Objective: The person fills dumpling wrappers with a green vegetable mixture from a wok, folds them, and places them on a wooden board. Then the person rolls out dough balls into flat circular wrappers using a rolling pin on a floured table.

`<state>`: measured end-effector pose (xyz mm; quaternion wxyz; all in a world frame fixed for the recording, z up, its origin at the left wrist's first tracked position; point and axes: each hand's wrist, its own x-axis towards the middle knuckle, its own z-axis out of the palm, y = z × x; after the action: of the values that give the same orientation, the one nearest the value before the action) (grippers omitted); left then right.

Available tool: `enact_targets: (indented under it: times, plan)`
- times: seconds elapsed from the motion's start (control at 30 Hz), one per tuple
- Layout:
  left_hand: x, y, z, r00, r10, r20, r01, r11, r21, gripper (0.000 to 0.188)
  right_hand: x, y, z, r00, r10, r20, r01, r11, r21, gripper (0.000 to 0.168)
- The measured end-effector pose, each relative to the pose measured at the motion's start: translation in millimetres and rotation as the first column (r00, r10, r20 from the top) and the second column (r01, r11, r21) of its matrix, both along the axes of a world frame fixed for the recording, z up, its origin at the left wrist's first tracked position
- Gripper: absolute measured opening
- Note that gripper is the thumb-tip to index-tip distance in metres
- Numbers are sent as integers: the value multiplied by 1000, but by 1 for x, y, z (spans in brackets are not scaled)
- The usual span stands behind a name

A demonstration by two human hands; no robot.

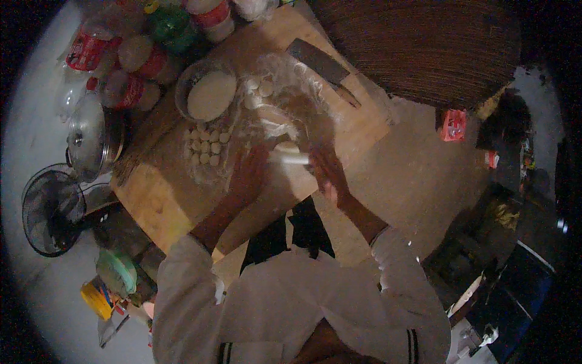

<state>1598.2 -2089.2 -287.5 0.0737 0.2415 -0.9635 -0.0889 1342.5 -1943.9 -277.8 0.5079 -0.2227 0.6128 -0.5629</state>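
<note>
My left hand (255, 159) and my right hand (323, 164) are low over a floured wooden board (154, 191), on either side of a pale rod-like thing (293, 159), perhaps a rolling pin. A pale round piece, apparently dough (287, 146), shows just beyond it. Blur and dim light hide how the fingers sit. Several small dough balls (205, 146) stand in rows left of my left hand. Farther off are a bowl of flour (211, 94), more small dough pieces (261, 87) and a thin pale heap (277, 123). A cleaver (318, 59) lies flat beyond my right hand.
Plastic bottles and jars (125, 88) crowd the far left. A lidded metal pot (88, 136) and a fan (54, 209) stand at the left. A large ribbed brown round thing (423, 50) borders the board at the far right. A red packet (454, 125) lies near its edge.
</note>
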Motion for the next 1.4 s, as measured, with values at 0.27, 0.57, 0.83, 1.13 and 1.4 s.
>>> enact_targets:
  times: [0.27, 0.57, 0.83, 1.13, 1.4]
  plan:
    - [-70, -62, 36, 990, 63, 125, -84, 981, 175, 64, -38, -32, -15, 903, -19, 430, -36, 992, 120, 22]
    - [-97, -79, 2, 954, 250, -168, -217, 957, 192, 40, -53, -60, -1, 207, 273, -940, -508, 851, 135, 40]
    - [-101, -69, -16, 977, 187, -99, -166, 968, 190, 41, -40, -54, 11, 90, 267, -959, -538, 824, 179, 47]
    - [-65, -54, 55, 891, 318, -325, 43, 653, 756, 31, -34, -43, 20, 689, 617, -381, -534, 787, 308, 41]
    - [29, -5, 61, 780, 593, -199, -373, 696, 613, 19, -26, 2, 25, 888, 460, 3, -449, 864, 227, 42]
